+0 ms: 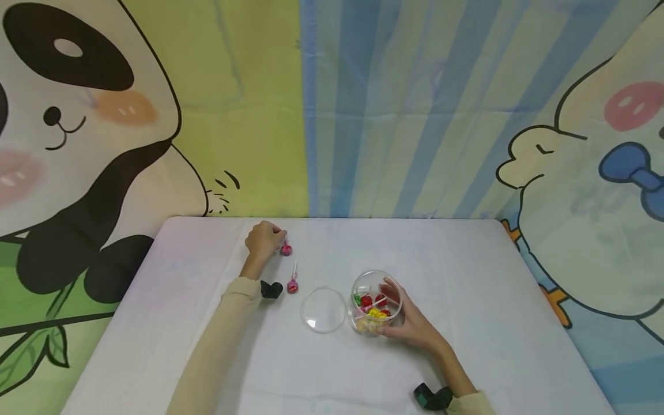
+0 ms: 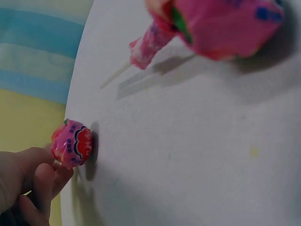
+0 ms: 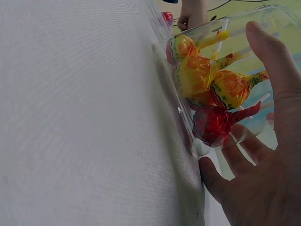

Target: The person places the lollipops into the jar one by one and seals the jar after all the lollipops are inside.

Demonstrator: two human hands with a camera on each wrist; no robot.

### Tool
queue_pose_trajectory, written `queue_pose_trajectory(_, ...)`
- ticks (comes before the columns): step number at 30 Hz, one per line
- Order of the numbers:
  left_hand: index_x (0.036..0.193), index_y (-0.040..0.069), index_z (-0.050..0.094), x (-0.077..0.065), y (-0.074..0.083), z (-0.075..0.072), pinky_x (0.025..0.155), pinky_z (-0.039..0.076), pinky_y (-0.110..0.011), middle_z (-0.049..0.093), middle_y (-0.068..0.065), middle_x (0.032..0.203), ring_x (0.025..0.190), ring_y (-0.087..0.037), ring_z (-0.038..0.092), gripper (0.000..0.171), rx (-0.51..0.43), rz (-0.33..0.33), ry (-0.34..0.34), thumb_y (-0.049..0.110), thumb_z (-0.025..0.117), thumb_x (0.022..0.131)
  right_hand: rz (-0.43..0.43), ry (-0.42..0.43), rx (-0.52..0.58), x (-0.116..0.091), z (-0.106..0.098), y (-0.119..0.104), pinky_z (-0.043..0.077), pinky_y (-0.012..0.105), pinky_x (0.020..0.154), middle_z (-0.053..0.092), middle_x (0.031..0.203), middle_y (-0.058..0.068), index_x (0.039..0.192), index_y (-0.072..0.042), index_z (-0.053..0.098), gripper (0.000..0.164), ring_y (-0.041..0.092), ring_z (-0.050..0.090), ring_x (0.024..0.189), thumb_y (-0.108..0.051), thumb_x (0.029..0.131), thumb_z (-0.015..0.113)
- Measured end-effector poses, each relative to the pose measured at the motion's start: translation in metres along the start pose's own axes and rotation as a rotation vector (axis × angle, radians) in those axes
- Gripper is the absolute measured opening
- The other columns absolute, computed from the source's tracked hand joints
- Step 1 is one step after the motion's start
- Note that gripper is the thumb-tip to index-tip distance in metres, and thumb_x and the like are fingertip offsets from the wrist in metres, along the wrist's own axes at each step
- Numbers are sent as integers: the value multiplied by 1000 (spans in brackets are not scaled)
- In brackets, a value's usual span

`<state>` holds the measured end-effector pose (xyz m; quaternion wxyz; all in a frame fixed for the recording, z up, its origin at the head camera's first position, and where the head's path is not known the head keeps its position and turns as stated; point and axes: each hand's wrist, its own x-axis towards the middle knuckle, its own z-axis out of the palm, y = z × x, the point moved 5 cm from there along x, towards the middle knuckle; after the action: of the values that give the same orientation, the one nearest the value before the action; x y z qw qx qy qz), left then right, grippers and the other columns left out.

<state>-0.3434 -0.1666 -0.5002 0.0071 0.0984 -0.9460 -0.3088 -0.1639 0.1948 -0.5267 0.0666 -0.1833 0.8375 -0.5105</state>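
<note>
At the back left of the table, my left hand (image 1: 264, 238) pinches the stick end of a pink-wrapped lollipop (image 1: 286, 250). In the left wrist view that lollipop (image 2: 72, 143) hangs at the fingertips, close to the cloth. Nearer me lies a second pink lollipop (image 1: 293, 286), its stick pointing away. My right hand (image 1: 410, 320) is curled round the side of a clear round jar (image 1: 358, 323), which stands upright without its lid. Inside are red lollipops (image 3: 212, 126), yellow lollipops (image 3: 194, 75) and something green. The clear round lid (image 1: 324, 311) lies left of the jar.
A white cloth covers the table (image 1: 456, 271). Behind its far edge hangs a printed curtain (image 1: 404, 115) with cartoon animals. Each wrist carries a small black device, the left one (image 1: 271, 290) close to the nearer lollipop.
</note>
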Motion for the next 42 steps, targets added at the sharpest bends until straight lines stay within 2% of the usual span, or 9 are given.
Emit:
queue_pose_trajectory(8, 81, 11, 77, 2, -3, 11, 57, 40, -34, 67, -3, 58, 59, -18, 61, 38, 28, -33, -1, 48, 69, 85, -4, -8, -17, 1, 1, -3, 28, 66, 109, 43, 150, 13, 153, -10, 21, 102, 36, 41, 138, -26, 73, 83)
queue_pose_trajectory(11, 81, 10, 76, 4, 0, 12, 63, 43, -38, 70, -5, 66, 70, -24, 64, 38, 51, -27, -19, 47, 70, 84, -6, -6, -29, 1, 2, -3, 29, 65, 109, 44, 150, 12, 153, -11, 21, 102, 35, 42, 138, -27, 73, 84)
queue_pose_trajectory(16, 85, 9, 75, 5, 0, 16, 79, 45, -47, 73, -9, 81, 86, -30, 65, 23, 71, -45, -44, 32, 72, 82, 0, -4, -6, 0, 3, -1, 27, 66, 109, 44, 150, 12, 153, -15, 22, 101, 36, 41, 138, -27, 74, 83)
queue_pose_trajectory(19, 88, 10, 75, 4, -4, 14, 78, 45, -46, 74, -8, 82, 85, -28, 65, 19, 46, -51, -37, 28, 70, 82, 14, -2, -3, 0, 4, 0, 26, 66, 110, 44, 150, 11, 153, -17, 22, 101, 35, 40, 139, -29, 74, 83)
queue_pose_trajectory(22, 91, 12, 75, -1, -5, 6, 71, 45, -41, 74, -7, 86, 82, -26, 65, 20, -4, -25, -11, 29, 67, 84, 20, 3, 2, 0, 4, 1, 25, 66, 110, 44, 150, 10, 153, -15, 23, 101, 34, 40, 139, -28, 73, 83)
queue_pose_trajectory(27, 93, 14, 74, -23, -1, -14, 58, 41, -32, 75, -6, 93, 75, -22, 63, 24, -86, 70, 38, 36, 67, 87, 11, 8, 2, 0, 2, 0, 25, 66, 111, 44, 150, 9, 153, -12, 23, 101, 33, 40, 139, -27, 73, 83)
queue_pose_trajectory(33, 94, 18, 76, -69, -11, -26, 51, 35, -28, 76, -3, 95, 67, -17, 59, 21, -30, 191, 54, 37, 72, 86, 7, 3, -18, 0, -1, -2, 28, 63, 111, 44, 150, 9, 153, -15, 23, 100, 31, 41, 139, -28, 74, 83)
queue_pose_trajectory(37, 92, 19, 78, -93, -27, -28, 49, 36, -28, 76, -5, 97, 69, -17, 62, 17, -7, 217, 56, 33, 74, 85, 23, 2, -7, 0, -1, -1, 27, 62, 112, 43, 151, 8, 153, -17, 22, 101, 30, 39, 140, -28, 74, 83)
queue_pose_trajectory(42, 90, 20, 78, -103, -43, -28, 47, 37, -28, 76, -6, 96, 70, -18, 64, 14, -34, 209, 66, 32, 75, 84, -5, 1, 12, 1, 0, -1, 26, 66, 110, 43, 150, 13, 153, -12, 23, 101, 36, 40, 139, -25, 73, 83)
